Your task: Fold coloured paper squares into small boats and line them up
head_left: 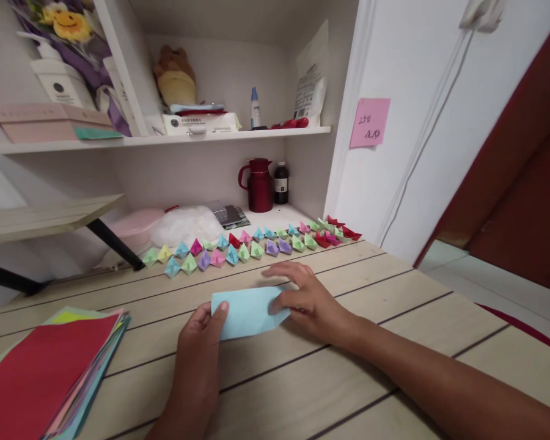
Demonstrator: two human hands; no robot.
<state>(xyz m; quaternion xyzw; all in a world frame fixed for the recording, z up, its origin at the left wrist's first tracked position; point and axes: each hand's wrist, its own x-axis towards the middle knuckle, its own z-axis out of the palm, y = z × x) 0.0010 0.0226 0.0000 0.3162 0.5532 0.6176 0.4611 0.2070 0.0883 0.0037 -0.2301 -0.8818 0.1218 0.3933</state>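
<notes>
Where the two hands meet lies a light blue rectangular sheet of folded paper [250, 310], flat on the pale wooden plank surface [371, 287].

- Left hand [197, 348]: at the sheet's near left corner, thumb on top and pinching the edge. The other fingers are hidden. The forearm comes straight up from below.
- Right hand [309, 302]: on the sheet's right end, fingers spread and pressed down, forearm slanting in from the lower right.

Pinned at both ends, the sheet is likely kept flat and unable to slide.

- Beyond the sheet: small folded paper boats in mixed colours [252, 247], lined up in rows, probably to sit out from under the hands.
- Left of the sheet: a stack of coloured paper sheets, red on top [46, 373], near the left hand.
- Farther beyond the sheet: a dark red lidded jug [260, 184].
</notes>
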